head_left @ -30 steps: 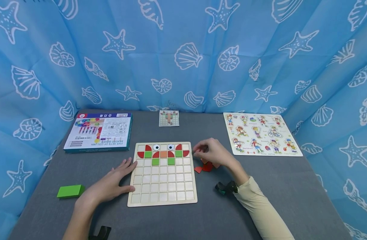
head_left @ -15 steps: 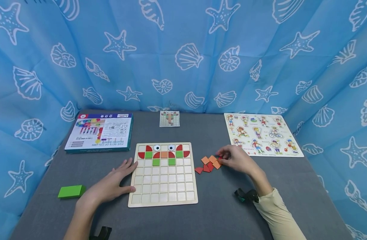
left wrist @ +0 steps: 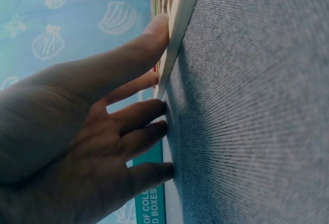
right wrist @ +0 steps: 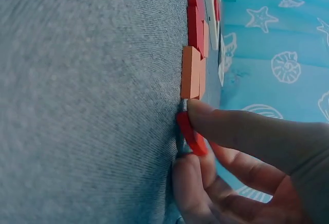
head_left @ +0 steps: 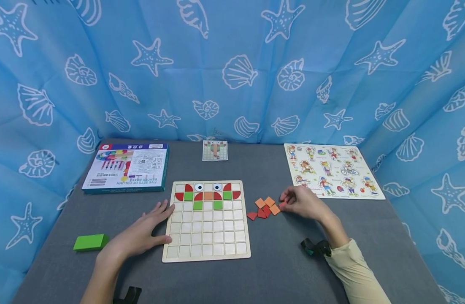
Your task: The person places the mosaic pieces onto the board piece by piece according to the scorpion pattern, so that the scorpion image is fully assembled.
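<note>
My left hand (head_left: pixel 141 230) rests spread at the left edge of a wooden grid board (head_left: pixel 207 232); in the left wrist view its thumb (left wrist: pixel 157 26) touches the board's rim. Red, green and orange tiles plus two eye tiles fill some squares in the board's upper rows. To the right of the board, my right hand (head_left: pixel 304 203) pinches a red tile (right wrist: pixel 191 134) between thumb and fingers, low over the cloth. Beside it lies a small cluster of loose orange tiles (head_left: pixel 269 201) and red tiles (head_left: pixel 261 213).
A small pattern card (head_left: pixel 215 150) lies behind the board. At the back left is a flat box (head_left: pixel 126 169), with a green block (head_left: pixel 90 242) nearer the front. A picture puzzle board (head_left: pixel 333 171) occupies the back right, before a blue curtain (head_left: pixel 232 105).
My right hand has moved right, from the board's edge to the far side of the loose tiles, and now pinches a red tile there. The left hand stays in place.
</note>
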Tool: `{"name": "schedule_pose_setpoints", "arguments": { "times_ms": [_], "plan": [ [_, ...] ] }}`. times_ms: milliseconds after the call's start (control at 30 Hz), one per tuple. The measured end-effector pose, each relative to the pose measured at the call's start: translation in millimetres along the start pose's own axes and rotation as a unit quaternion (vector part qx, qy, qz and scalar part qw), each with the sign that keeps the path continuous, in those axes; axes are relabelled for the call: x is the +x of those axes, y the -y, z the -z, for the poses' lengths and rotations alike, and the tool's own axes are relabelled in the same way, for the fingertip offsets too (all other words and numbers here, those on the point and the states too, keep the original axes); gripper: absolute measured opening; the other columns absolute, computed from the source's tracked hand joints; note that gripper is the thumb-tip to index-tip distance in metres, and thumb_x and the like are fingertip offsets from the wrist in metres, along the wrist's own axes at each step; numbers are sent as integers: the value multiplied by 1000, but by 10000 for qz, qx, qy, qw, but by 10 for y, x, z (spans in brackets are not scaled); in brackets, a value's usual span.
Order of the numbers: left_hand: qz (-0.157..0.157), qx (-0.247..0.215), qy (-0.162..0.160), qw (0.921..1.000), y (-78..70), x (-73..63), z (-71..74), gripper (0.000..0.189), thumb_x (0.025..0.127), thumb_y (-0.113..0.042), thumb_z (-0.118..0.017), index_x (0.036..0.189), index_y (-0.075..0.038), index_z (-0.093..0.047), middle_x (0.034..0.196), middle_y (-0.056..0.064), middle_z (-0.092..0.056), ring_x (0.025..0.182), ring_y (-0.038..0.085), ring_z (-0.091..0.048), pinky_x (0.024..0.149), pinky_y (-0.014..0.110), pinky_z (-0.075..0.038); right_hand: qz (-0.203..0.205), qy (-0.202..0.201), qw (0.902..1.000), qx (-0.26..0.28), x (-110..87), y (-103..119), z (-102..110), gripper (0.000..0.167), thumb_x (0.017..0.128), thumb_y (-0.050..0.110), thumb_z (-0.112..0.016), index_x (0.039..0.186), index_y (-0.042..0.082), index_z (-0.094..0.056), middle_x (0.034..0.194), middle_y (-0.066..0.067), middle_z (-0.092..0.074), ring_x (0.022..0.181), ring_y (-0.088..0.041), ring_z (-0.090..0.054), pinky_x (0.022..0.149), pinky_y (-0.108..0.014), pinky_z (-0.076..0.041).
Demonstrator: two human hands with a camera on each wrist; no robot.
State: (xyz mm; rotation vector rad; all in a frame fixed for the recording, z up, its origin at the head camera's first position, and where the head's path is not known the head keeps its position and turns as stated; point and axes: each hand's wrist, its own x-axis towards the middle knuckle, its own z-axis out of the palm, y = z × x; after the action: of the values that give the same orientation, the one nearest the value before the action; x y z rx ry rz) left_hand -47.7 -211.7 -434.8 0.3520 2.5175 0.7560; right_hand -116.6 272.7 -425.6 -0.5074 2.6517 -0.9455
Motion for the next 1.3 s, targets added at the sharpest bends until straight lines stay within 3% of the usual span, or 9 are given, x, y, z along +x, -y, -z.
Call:
{"name": "schedule_pose_setpoints", "arguments": {
  "times_ms": [200, 400, 467, 567, 700, 933, 1300],
  "plan": [
    [-7, 2, 2, 10000, 1, 4, -1, 95, 95, -38, -84, 170, -9, -34, 179, 28, -21, 167, 53, -17, 127, 82, -19, 34, -51, 9979, 647, -14, 14, 17, 17, 92, 2, -83, 107, -3, -77, 94, -13, -73, 80, -7, -63, 68, -19, -54],
    [-8, -6, -2, 10000, -5, -1, 2, 96, 94, -38, -85, 170, -9, -34, 179, 27, -21, 167, 53, -16, 126, 83, -18, 489, -263, 9922, 1119, 32, 178, -59, 21, 96, 2, -79, 117, -2, -79, 115, -20, -77, 94, -11, -72, 78, -20, -61],
    [-15, -15, -11, 10000, -6, -3, 7, 96, 94, -38, -85, 170, -9, -34, 179, 27, -21, 167, 53, -16, 126, 83, -17, 645, -238, 9912, 1128, 70, 266, -117, 22, 97, 2, -79, 118, -2, -79, 118, -20, -77, 98, -15, -72, 82, -21, -61],
    [-42, -22, -23, 10000, -4, -5, 10, 96, 94, -37, -85, 170, -8, -34, 179, 28, -21, 166, 54, -16, 126, 84, -17, 720, -102, 9904, 1172, 135, 420, -218, 22, 97, 3, -79, 118, 0, -80, 116, -19, -77, 95, -18, -71, 76, -22, -60],
    [-65, -5, -44, 10000, -1, -6, 9, 96, 94, -37, -85, 170, -8, -35, 179, 28, -21, 166, 54, -17, 126, 84, -17, 740, 155, 9906, 1142, 243, 625, -382, 20, 97, 7, -79, 117, 3, -81, 111, -16, -81, 84, -13, -69, 68, -22, -57],
    [-25, 1, -48, 10000, -2, -8, 9, 96, 94, -38, -84, 170, -9, -34, 179, 28, -20, 166, 54, -16, 126, 83, -17, 1018, 495, 9888, 975, 439, 927, -649, 17, 95, 5, -81, 112, 5, -83, 101, -10, -81, 77, -8, -64, 70, -19, -55],
    [-52, -42, -52, 10000, -4, -12, 10, 96, 94, -37, -85, 170, -9, -34, 179, 27, -21, 167, 54, -16, 126, 83, -17, 1022, 721, 9912, 432, 625, 1129, -908, 13, 92, 10, -86, 105, 6, -85, 94, -6, -84, 76, -3, -71, 71, -17, -57]
  ]
}}
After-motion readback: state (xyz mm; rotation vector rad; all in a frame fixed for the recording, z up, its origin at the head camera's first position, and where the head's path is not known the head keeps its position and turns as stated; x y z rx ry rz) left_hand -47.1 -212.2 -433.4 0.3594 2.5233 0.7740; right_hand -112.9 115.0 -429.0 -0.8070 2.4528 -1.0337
